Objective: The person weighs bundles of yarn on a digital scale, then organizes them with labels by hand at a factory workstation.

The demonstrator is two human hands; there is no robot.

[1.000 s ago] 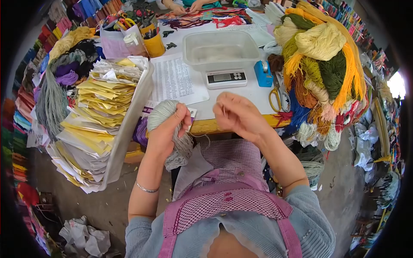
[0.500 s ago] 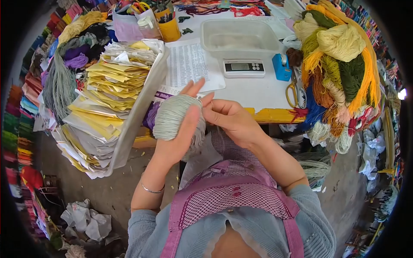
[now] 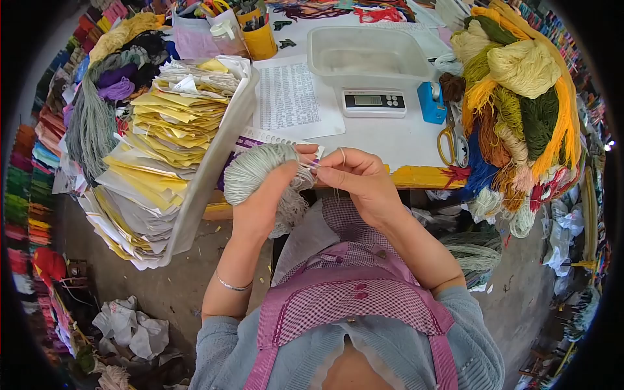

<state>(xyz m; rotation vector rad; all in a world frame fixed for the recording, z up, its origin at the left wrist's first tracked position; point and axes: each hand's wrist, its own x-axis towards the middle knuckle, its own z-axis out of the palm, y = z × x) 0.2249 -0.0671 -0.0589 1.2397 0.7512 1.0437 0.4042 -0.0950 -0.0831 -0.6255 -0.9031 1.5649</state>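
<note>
Since half a second ago, the left hand's [image 3: 263, 203] fingers, then stretched out above the yarn, have curled down around it, and the right hand [image 3: 363, 182] has shifted slightly to the right, remaining at the yarn's end.

1. Left hand: closed around a grey yarn skein [image 3: 255, 170], thumb across the front and fingers wrapped behind. The skein is held in the air just in front of the table's yellow edge [image 3: 416, 175], above the person's lap, with loose strands hanging below the palm.
2. Right hand: thumb and forefinger pinched shut on strands at the skein's right end; the remaining fingers are bent inward. The two hands touch at the skein.
3. Table, behind the hands: a digital scale [image 3: 375, 101] carrying a clear plastic tub [image 3: 367, 55], with a printed sheet [image 3: 286, 97] just beside it on the left and a blue tape dispenser [image 3: 429, 103] on the right.
4. Yellow-handled scissors [image 3: 446, 142] lie near the dispenser, at the foot of a heap of coloured yarn skeins [image 3: 520, 91].
5. Left of the skein: a tray [image 3: 214, 169] stacked with yellow and white paper packets [image 3: 169, 130], tilted over the table edge.
6. A yellow pen cup [image 3: 261, 40] stands at the far side.
</note>
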